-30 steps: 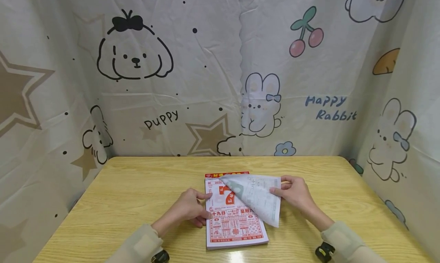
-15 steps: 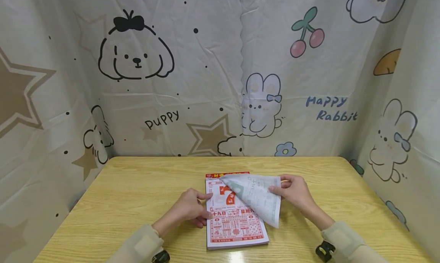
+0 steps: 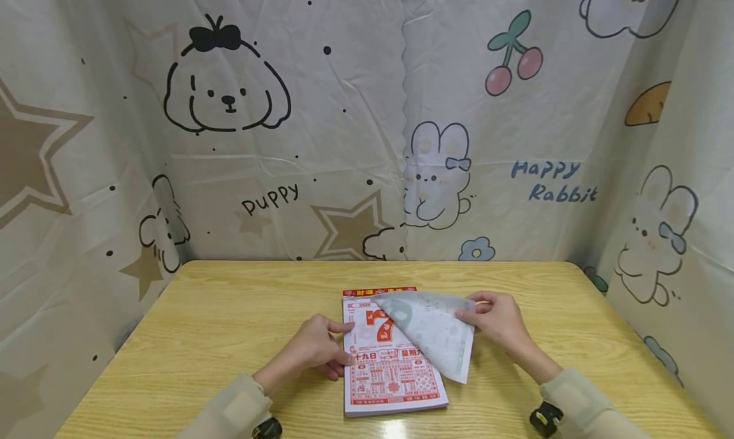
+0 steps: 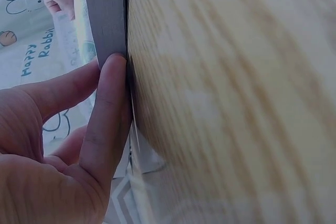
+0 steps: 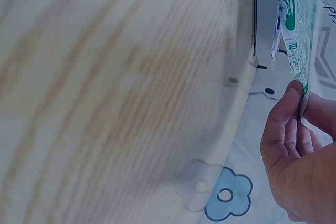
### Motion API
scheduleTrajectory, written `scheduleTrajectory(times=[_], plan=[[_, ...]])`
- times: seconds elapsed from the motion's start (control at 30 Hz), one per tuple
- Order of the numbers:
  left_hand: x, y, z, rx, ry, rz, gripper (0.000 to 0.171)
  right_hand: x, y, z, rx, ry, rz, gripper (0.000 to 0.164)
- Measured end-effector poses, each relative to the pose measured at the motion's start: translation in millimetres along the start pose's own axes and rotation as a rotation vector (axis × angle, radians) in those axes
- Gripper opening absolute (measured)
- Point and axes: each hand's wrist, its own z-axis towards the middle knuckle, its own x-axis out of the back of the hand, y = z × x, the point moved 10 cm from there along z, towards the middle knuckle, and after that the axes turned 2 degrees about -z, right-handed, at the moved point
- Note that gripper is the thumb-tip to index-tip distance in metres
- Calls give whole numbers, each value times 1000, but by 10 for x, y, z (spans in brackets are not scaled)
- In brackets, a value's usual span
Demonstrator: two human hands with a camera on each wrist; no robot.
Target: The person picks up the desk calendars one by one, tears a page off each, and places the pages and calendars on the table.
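- A thick, rectangular paper calendar pad (image 3: 395, 381), white with red print and a big red numeral 7, lies flat on the desk (image 3: 246, 292), a yellow wood-grain top with rounded far corners.
- A red strip with yellow characters (image 3: 379, 292) runs along the pad's far end.
- One thin, whitish paper sheet (image 3: 441, 334) with pale green print is turned up diagonally over the pad's right half, its free part reaching out past the pad's right edge; the right wrist view shows the green print more strongly.
- The right hand (image 3: 501, 318), to the right of the pad, pinches that sheet between thumb and fingers at its outer edge.
- The left hand (image 3: 318, 346) is at the pad's left side, thumb and a finger spread apart, their tips touching the pad's left edge; the left wrist view shows a fingertip against the side of the paper stack.
- Pale beige sleeves (image 3: 243, 404) cover both forearms, nearer than the pad, each with a black device (image 3: 546, 420) at the wrist.
- Beyond the pad and to both sides of it hangs a cream cloth (image 3: 355, 76) printed with puppies, rabbits, brown stars, cherries and the words "Happy Rabbit".
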Motion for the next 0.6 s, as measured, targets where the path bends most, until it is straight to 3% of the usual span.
scheduleTrajectory(times=[0.37, 0.6], plan=[[-17, -5, 17, 6, -3, -8, 65, 129, 71, -14, -15, 15, -26, 45], [-15, -19, 20, 8, -3, -11, 65, 178, 110, -30, -20, 4, 15, 45]])
